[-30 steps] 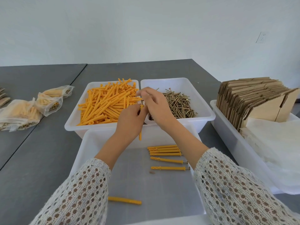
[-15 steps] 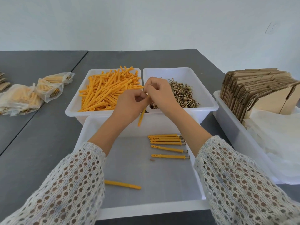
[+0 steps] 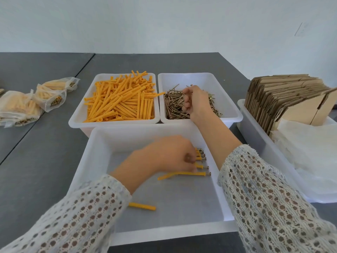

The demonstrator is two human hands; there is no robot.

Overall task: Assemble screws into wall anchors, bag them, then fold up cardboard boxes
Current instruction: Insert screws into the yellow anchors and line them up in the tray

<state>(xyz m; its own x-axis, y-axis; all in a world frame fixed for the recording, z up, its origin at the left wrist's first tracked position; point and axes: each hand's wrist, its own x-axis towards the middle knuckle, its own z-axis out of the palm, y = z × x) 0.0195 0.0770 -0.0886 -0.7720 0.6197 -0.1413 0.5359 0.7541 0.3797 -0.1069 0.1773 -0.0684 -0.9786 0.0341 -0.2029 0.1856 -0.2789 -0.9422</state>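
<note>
Surface: I see two dark grey tables (image 3: 45,161) butted together, their seam running diagonally through the left of the frame.
Room: a plain pale wall (image 3: 164,22) fills the top; a blurred wall plate sits at upper right.
Anchor bin: a white bin (image 3: 76,123) at centre holds loose orange wall anchors (image 3: 120,101).
Screw bin: the white bin (image 3: 231,99) just right of it, touching it, holds brass screws (image 3: 175,108).
Right hand: my right hand (image 3: 196,103) is down in the screws, fingers curled; whether it pinches one I cannot tell.
Front tray: a larger white tray (image 3: 82,172) lies lowest in the frame.
Left hand: my left hand (image 3: 167,156), motion-blurred, is over the row of assembled anchors (image 3: 200,159) in the tray; I cannot tell its grip.
Stray anchor: one bare anchor (image 3: 142,206) lies apart at the tray's lower left.
Bags: filled clear bags (image 3: 27,105) sit at the left edge.
Cardboard: flat boxes (image 3: 284,99) stand in a bin at right, with clear empty bags (image 3: 306,147) in front.
</note>
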